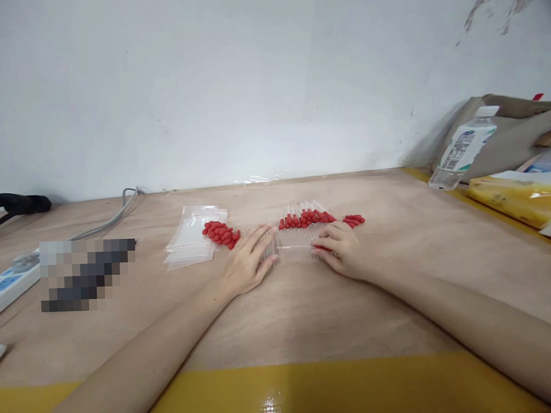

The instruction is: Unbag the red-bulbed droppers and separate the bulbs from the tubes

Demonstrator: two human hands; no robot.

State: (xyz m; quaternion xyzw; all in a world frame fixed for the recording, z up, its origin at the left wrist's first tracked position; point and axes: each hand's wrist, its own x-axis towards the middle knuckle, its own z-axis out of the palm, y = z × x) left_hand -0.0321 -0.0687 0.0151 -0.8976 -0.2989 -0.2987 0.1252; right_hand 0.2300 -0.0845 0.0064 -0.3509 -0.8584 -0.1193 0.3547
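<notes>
A row of clear droppers with red rubber bulbs [303, 226] lies on the brown table [306, 302], bulbs pointing away from me. My left hand [250, 261] rests at the left end of the row, fingers stretched out flat against it. My right hand [342, 249] presses the right end, fingers curled against the clear tubes, one red bulb showing under them. A few loose red bulbs [354, 219] lie just right of the row. Another heap of red bulbs [221, 233] sits on a stack of clear plastic bags [191, 236] to the left.
A white power strip [9, 285] and grey cable [117, 215] lie at the left, beside a blurred dark object. A plastic bottle [463, 149] leans on a cardboard box [508, 132] at the right, with a yellow packet [510, 201] near it. Yellow tape [309, 392] edges the table.
</notes>
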